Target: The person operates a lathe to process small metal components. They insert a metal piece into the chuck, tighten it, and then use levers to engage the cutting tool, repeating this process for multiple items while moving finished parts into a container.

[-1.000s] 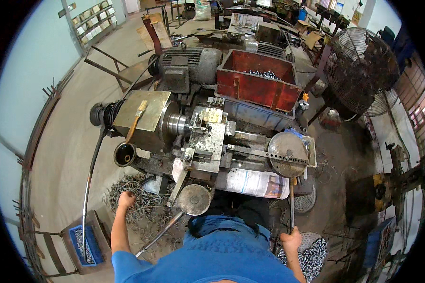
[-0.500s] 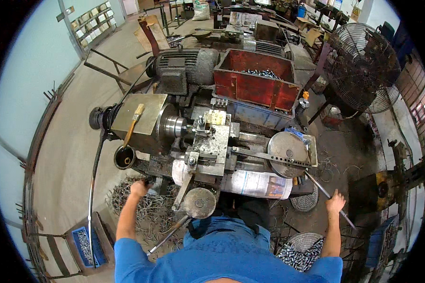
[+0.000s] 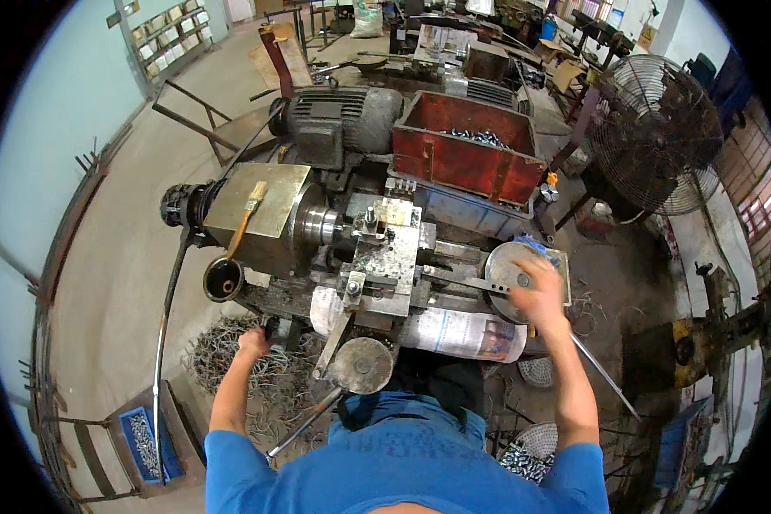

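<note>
Gripping with my right hand (image 3: pixel 540 295), fingers curled over the rim of the round steel handwheel (image 3: pixel 510 270) at the lathe's (image 3: pixel 377 248) right end, I judge it heavy, rigid, possibly oily, best taken at the rim; my left hand (image 3: pixel 253 343) closes on a small lever (image 3: pixel 271 325) at the front left. Noted: rolled newspaper (image 3: pixel 454 332) below the carriage, red bin (image 3: pixel 467 154) behind, blue crate (image 3: pixel 146 441) on the floor
</note>
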Motion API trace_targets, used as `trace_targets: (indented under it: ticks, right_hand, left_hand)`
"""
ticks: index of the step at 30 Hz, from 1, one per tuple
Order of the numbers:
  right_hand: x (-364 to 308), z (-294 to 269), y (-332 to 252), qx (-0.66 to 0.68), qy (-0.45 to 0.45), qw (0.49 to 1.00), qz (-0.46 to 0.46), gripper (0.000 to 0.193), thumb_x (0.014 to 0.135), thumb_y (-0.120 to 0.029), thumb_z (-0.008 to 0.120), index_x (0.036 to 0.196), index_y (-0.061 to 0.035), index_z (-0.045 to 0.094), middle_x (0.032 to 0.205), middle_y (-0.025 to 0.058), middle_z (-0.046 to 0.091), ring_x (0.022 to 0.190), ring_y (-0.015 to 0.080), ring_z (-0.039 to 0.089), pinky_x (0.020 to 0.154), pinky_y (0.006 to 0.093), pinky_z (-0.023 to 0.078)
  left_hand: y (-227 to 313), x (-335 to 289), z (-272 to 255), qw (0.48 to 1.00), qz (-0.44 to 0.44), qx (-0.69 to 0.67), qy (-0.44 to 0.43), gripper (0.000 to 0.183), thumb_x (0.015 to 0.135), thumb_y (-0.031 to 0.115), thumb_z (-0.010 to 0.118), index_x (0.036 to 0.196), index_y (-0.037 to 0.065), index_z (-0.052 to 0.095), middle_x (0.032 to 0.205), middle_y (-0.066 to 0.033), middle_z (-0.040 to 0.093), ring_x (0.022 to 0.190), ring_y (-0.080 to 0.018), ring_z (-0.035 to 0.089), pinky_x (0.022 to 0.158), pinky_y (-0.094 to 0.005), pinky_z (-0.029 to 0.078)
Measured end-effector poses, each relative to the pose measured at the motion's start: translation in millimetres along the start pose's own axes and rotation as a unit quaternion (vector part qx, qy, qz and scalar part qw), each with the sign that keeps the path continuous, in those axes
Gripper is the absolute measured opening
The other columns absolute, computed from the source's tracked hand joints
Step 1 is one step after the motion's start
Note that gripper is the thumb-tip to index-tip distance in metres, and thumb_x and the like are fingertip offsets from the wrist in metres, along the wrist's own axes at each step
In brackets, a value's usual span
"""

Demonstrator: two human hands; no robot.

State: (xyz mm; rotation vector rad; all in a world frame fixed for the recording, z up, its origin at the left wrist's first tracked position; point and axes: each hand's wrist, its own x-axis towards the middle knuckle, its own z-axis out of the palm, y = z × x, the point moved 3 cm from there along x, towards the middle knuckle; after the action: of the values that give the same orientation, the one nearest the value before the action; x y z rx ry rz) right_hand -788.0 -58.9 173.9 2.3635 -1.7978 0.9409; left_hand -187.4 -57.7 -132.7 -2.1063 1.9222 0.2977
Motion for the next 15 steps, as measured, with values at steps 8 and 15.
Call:
trace_targets:
  ticks: [8,15]
  right_hand:
    - [131,146,-176,-0.121,-0.168,0.938,-0.277,0.024,0.057,-0.021,0.065,0.075,-0.0067,0.069,0.086,0.0126,0.062,0.095,0.0269,0.053,0.093,0.0371,0.035]
    - [145,189,-188,-0.151,-0.256,0.917,-0.265,0.019,0.063,-0.026,0.062,0.074,-0.0119,0.069,0.08,0.0067,0.066,0.085,0.0237,0.059,0.083,0.0356,0.038]
  left_hand:
    - [-56,-87,-216,0.936,-0.042,-0.225,0.266,0.03,0.082,0.024,0.059,0.105,0.005,0.063,0.083,-0.0169,0.065,0.072,-0.0233,0.064,0.067,-0.0337,0.049]
    - [-115,-148,-156,0.888,-0.253,-0.083,0.376,0.043,0.077,0.044,0.063,0.089,0.003,0.06,0.074,-0.0186,0.063,0.069,-0.0385,0.061,0.063,-0.0439,0.048]
